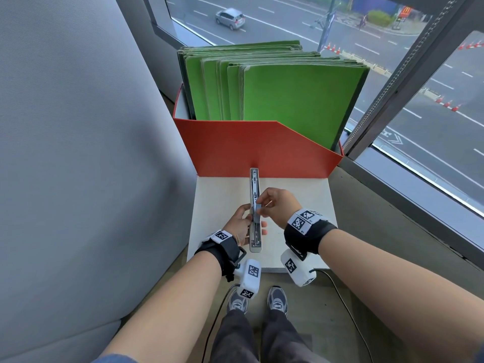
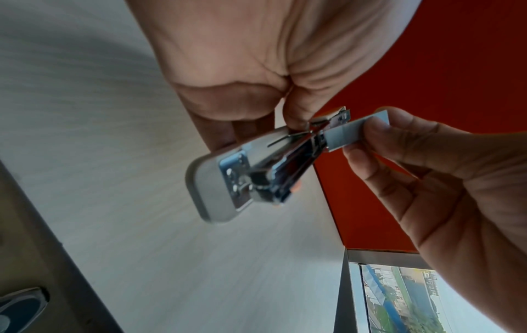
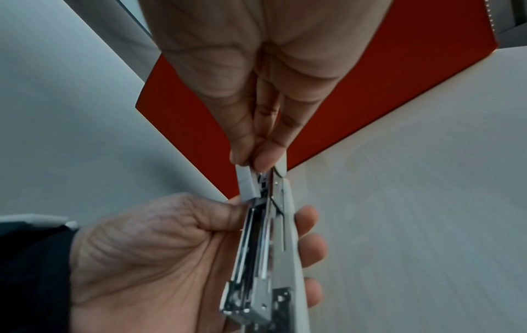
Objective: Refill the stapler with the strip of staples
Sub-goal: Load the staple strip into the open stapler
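Observation:
The grey stapler point(image 1: 255, 213) is swung fully open above the white table, its top arm pointing away from me. My left hand point(image 1: 242, 226) grips its lower half, thumb on one side, fingers on the other. The metal staple channel point(image 3: 250, 247) lies exposed in the right wrist view. My right hand point(image 1: 275, 203) pinches a silver strip of staples point(image 2: 353, 133) between thumb and fingers. The strip point(image 3: 246, 184) is tilted, with its lower end at the mouth of the channel point(image 2: 293, 162).
A red box point(image 1: 256, 150) filled with green folders point(image 1: 288, 87) stands at the back of the white table point(image 1: 301, 205). A grey padded wall lies to the left, a window to the right. My shoes point(image 1: 277, 301) and cables are on the floor below.

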The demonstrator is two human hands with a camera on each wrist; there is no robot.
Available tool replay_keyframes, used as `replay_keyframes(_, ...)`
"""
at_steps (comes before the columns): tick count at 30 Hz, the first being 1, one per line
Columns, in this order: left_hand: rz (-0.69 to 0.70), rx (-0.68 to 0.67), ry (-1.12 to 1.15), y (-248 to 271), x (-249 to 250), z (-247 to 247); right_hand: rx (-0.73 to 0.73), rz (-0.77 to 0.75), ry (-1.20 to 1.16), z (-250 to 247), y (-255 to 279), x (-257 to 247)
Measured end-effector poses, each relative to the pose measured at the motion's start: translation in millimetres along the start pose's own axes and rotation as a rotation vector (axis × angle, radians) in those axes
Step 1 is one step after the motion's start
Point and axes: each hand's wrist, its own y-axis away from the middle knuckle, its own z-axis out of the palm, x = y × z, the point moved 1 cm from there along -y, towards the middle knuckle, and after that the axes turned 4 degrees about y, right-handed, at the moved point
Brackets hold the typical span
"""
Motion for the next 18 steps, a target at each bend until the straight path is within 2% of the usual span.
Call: replay_keyframes(18, -0.023, 0.043, -0.008, -8, -4, -3, -0.031, -0.014, 0.168, 11, 3, 3)
